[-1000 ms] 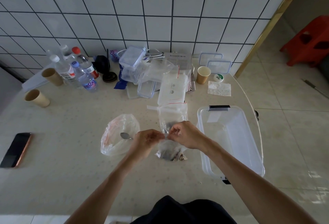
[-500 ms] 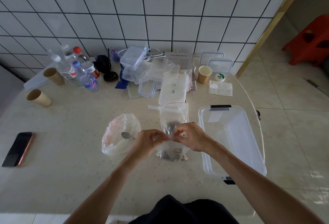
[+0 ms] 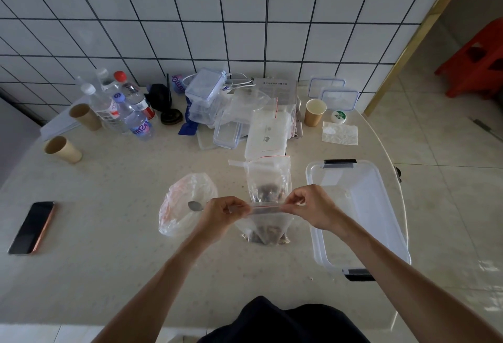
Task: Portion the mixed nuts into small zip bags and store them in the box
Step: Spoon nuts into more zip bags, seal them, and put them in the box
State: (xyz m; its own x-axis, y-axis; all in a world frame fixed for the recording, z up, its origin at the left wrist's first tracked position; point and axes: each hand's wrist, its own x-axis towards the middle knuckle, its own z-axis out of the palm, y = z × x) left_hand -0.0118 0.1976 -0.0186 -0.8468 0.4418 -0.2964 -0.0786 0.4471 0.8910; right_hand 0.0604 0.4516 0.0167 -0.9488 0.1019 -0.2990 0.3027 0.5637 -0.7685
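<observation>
Left hand (image 3: pixel 221 213) and right hand (image 3: pixel 309 206) each pinch one end of the red-striped seal of a small clear zip bag of mixed nuts (image 3: pixel 265 227), thumb and curled fingers closed on the strip, which is stretched taut between them. The bag hangs below the strip; whether its bottom touches the speckled cream table (image 3: pixel 109 261) cannot be told. Just behind it lies a second clear zip bag holding nuts (image 3: pixel 268 182). The clear plastic storage box with black latches (image 3: pixel 381 233) stands open just right of the right hand (nothing distinct is visible inside). Left of the left hand sits a crumpled clear plastic bag (image 3: pixel 187 203) with a metal spoon (image 3: pixel 195 206) resting in it. A black smartphone (image 3: pixel 32 227) lies well apart at the left edge.
</observation>
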